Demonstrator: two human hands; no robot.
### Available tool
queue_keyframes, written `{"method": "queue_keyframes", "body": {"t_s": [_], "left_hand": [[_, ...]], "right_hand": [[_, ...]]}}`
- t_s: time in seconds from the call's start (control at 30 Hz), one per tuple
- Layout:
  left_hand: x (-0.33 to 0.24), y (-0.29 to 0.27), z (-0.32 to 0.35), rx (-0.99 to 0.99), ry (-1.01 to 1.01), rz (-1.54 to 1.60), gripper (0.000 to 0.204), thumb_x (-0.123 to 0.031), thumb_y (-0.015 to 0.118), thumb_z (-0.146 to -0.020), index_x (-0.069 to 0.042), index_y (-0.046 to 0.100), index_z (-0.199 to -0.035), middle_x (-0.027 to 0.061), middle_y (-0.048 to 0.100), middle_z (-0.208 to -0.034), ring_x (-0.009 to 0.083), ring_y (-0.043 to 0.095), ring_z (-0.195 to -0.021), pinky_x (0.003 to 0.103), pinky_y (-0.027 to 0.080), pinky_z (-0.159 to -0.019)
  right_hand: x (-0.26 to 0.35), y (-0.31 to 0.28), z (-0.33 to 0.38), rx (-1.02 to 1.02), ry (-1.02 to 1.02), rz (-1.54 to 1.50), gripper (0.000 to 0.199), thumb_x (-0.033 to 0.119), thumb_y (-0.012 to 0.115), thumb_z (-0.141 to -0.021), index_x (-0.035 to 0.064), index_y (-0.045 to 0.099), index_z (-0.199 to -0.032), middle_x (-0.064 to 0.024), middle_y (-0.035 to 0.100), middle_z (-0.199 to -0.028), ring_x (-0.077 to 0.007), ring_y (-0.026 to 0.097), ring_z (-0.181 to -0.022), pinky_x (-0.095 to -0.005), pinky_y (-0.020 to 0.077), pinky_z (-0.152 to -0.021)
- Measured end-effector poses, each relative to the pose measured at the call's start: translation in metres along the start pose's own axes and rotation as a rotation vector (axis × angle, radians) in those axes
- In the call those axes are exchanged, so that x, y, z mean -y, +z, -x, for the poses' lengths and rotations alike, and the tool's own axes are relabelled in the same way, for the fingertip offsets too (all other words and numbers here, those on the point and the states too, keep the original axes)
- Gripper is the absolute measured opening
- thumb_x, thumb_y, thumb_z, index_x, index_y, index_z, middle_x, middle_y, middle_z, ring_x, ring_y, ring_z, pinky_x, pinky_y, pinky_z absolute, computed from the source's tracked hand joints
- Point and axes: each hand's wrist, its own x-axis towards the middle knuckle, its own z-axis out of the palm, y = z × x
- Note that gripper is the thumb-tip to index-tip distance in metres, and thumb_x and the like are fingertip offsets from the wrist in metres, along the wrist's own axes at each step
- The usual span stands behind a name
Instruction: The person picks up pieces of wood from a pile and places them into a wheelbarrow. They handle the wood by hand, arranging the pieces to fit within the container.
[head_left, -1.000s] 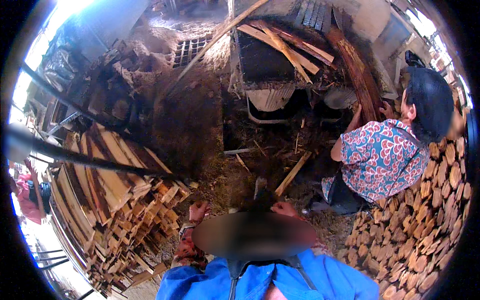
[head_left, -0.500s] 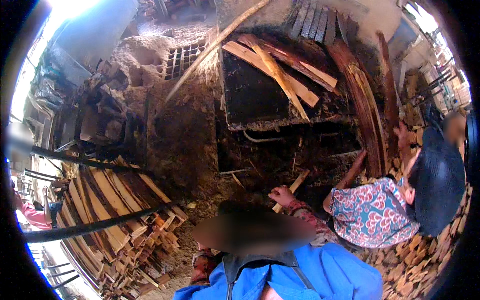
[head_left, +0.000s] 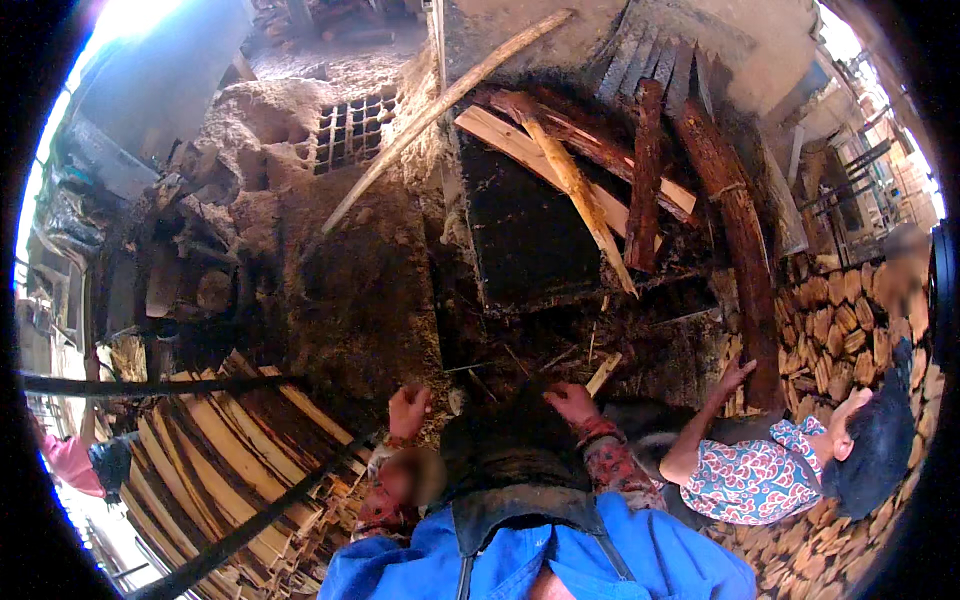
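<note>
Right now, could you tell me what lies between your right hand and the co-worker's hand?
Head view: a pale wood stick by the right hand, then dark ground to the co-worker's hand.

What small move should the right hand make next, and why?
Probably ease the stick forward toward the dark opening. The right hand grips its near end with the tip pointing that way, the left hand is raised and closed on nothing visible, and a nearby person's hand rests on a log alongside.
</note>
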Motion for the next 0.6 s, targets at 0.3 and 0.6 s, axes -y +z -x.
{"method": "queue_keyframes", "body": {"t_s": [0.3, 0.6], "left_hand": [[-0.095, 0.053, -0.046, 0.036, 0.107, 0.160, 0.030, -0.018, 0.068, -0.091, 0.004, 0.063, -0.111, 0.0074, 0.070, -0.092, 0.0128, 0.065, -0.083, 0.029, 0.053, -0.074], [-0.151, 0.163, -0.022, 0.137, 0.024, 0.218, 0.028, -0.011, 0.068, -0.091, 0.005, 0.062, -0.112, 0.0076, 0.069, -0.097, 0.0112, 0.063, -0.087, 0.026, 0.050, -0.075]], "right_hand": [[0.103, -0.158, -0.029, -0.594, -0.290, -0.169, 0.027, 0.016, 0.072, -0.084, 0.0000, 0.066, -0.105, -0.0131, 0.068, -0.089, -0.0205, 0.066, -0.079, -0.0318, 0.0517, -0.069], [0.092, -0.304, -0.173, -0.754, -0.130, 0.209, 0.079, 0.049, 0.074, -0.077, -0.0030, 0.051, -0.132, -0.0264, 0.064, -0.113, -0.0404, 0.062, -0.106, -0.0465, 0.0502, -0.087]]}}
